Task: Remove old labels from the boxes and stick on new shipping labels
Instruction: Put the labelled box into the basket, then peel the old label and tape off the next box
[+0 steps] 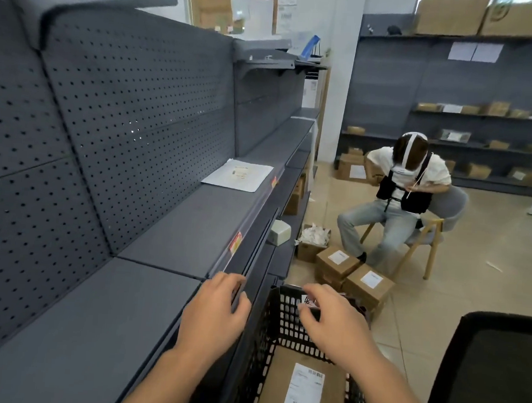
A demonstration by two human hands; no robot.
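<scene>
With a small label scrap (309, 301) pinched in the right hand (328, 323) above the basket (277, 315) and the left hand (216, 311) curled over the shelf edge (252, 219), the scrap is probably best discarded fully before the box (273, 387) lying in the basket is handled.

The box (277, 375) in the basket (277, 315) is cut by the bottom edge; its label (305, 393) is unreadable. The right hand (334, 325) half hides a paper scrap (309, 299).

Black basket (284, 322), brown box (277, 387), white label (305, 393)
</scene>
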